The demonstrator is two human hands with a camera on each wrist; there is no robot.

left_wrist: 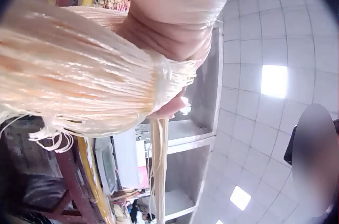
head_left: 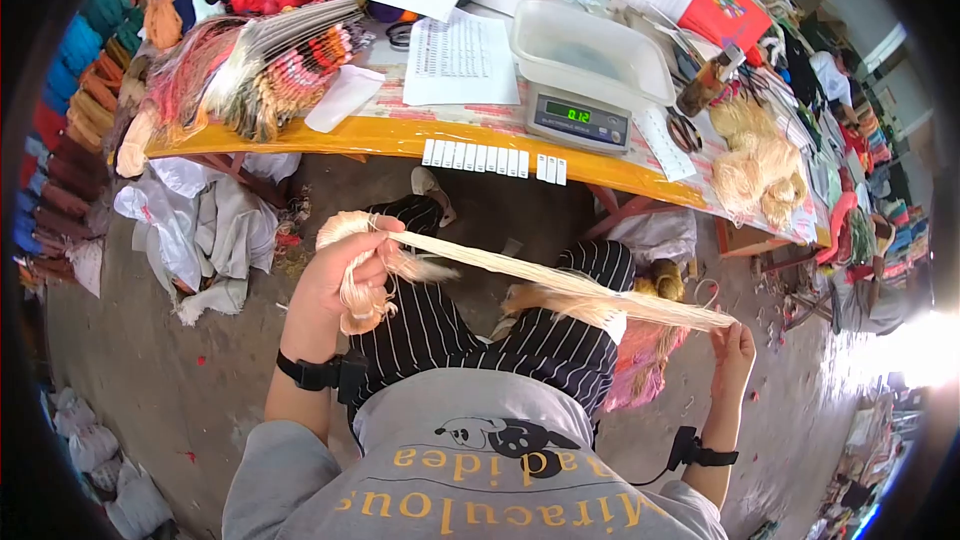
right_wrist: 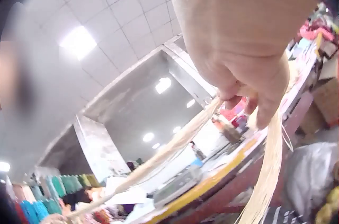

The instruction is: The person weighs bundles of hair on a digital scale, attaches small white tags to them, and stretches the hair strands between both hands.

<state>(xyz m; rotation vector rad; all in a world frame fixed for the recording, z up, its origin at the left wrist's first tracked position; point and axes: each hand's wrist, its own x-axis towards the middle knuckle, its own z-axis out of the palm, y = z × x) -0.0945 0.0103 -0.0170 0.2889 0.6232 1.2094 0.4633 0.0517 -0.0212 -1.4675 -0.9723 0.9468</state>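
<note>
My left hand [head_left: 330, 270] grips a thick bundle of cream thread [head_left: 363, 305], whose tied, glossy strands [left_wrist: 90, 75] fan out beside the palm in the left wrist view. From that hand a thin cream hank [head_left: 500, 262] runs taut across my lap. Its far end is pinched in the fingers of my right hand [head_left: 733, 352], held lower and out to the right. Loose thread ends [head_left: 565, 302] hang from the hank over the right thigh. In the right wrist view, thread [right_wrist: 269, 168] also drops below the right fingertips.
Ahead stands a table with a yellow edge [head_left: 385, 140]. On it are a digital scale [head_left: 578, 120] with a plastic tub [head_left: 590, 50], printed sheets [head_left: 460, 60], scissors [head_left: 684, 132], a cream thread pile [head_left: 765, 160] and colored thread bundles [head_left: 280, 70]. White sacks [head_left: 215, 220] lie beneath.
</note>
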